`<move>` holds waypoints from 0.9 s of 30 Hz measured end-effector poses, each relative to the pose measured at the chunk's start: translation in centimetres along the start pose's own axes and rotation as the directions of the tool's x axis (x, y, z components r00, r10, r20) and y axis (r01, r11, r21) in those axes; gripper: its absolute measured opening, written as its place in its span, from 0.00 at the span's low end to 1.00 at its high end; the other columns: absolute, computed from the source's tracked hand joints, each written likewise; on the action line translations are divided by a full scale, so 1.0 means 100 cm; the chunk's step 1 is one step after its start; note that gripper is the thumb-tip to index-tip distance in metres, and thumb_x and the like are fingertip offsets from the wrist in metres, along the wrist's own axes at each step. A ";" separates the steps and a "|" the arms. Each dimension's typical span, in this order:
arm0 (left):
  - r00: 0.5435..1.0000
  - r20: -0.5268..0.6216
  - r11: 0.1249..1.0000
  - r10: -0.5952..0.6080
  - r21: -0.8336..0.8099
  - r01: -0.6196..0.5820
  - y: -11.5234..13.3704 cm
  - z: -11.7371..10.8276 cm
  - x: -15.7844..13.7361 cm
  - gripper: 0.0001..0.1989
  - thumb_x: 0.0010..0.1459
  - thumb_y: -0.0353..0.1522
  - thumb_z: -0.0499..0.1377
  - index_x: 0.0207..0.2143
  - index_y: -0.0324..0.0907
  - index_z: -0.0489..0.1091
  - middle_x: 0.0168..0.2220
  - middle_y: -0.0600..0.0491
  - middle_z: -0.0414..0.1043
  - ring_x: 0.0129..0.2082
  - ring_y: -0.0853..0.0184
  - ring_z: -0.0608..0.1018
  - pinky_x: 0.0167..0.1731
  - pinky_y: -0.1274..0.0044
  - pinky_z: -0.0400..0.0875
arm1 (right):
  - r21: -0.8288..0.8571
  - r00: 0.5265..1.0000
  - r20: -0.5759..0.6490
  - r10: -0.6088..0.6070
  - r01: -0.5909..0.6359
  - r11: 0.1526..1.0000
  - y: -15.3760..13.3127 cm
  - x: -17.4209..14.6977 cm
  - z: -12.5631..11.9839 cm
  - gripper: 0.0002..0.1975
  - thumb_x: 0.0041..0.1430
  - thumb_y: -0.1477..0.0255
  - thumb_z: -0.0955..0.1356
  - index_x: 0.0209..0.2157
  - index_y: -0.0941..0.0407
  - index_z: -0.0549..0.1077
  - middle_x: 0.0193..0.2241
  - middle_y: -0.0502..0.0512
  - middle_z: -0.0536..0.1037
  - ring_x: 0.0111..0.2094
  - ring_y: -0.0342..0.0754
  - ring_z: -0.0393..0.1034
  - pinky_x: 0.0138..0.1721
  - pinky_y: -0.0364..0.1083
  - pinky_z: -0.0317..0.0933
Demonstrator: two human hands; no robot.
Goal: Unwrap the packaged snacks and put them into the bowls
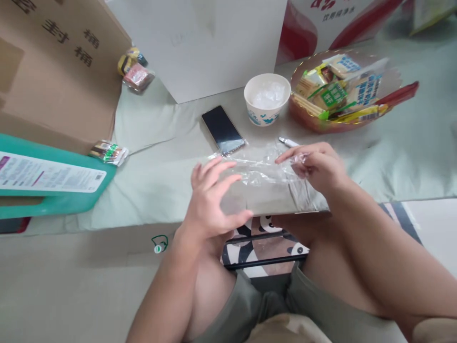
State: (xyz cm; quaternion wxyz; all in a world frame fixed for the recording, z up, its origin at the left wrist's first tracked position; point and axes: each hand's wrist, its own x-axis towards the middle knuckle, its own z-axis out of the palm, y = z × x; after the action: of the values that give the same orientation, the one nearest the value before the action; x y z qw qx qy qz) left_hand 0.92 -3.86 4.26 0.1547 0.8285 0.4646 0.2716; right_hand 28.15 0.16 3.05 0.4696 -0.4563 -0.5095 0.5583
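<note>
The right hand (319,166) is pinching crumpled clear plastic film (262,174) between its bent fingers, and the film is stretching leftward above the pale green tablecloth (150,190) near the table's front edge. The left hand (212,202) is holding a wide grip, its fingers spreading apart from the thumb beside the film's left end; whether the fingertips are touching it, I cannot tell. Beyond the film, a smartphone (222,128) is lying face up, and a paper bowl (264,114) is standing beside a snack-filled basket (307,116).

Two hands (209,205) (323,166), one phone (223,129), apparently one bag (262,175)
</note>
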 end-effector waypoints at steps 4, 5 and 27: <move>0.926 0.336 0.980 -0.174 0.150 0.129 0.012 0.006 0.004 0.14 0.55 0.32 0.63 0.44 0.42 0.80 0.69 0.43 0.66 0.72 0.43 0.63 0.70 0.46 0.54 | 0.178 0.957 -0.280 -0.077 0.130 0.975 -0.001 0.005 0.011 0.06 0.40 0.74 0.65 0.14 0.54 0.66 0.19 0.55 0.77 0.16 0.41 0.57 0.18 0.44 0.41; 0.920 0.329 0.975 -0.213 0.131 0.179 0.010 0.006 0.006 0.10 0.57 0.29 0.60 0.40 0.42 0.80 0.66 0.44 0.70 0.69 0.46 0.68 0.69 0.50 0.58 | 0.180 0.939 -0.334 -0.081 0.147 0.973 -0.001 0.006 0.013 0.05 0.40 0.74 0.64 0.15 0.54 0.66 0.19 0.55 0.77 0.16 0.41 0.58 0.18 0.44 0.41; 0.778 0.208 0.446 -0.592 -0.720 0.532 -0.007 -0.003 0.028 0.18 0.49 0.47 0.72 0.28 0.44 0.74 0.20 0.56 0.73 0.12 0.76 0.62 0.12 0.79 0.51 | 0.089 0.818 -0.564 0.115 -0.079 0.993 -0.016 -0.022 -0.001 0.18 0.32 0.73 0.64 0.33 0.51 0.67 0.17 0.44 0.61 0.18 0.40 0.45 0.21 0.45 0.34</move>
State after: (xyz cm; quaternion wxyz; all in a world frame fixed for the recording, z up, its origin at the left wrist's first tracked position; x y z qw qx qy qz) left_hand 1.48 -1.09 4.98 0.5433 0.4768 0.5633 0.4003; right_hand 28.62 -1.96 4.75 0.5846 -0.6123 -0.3056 0.4358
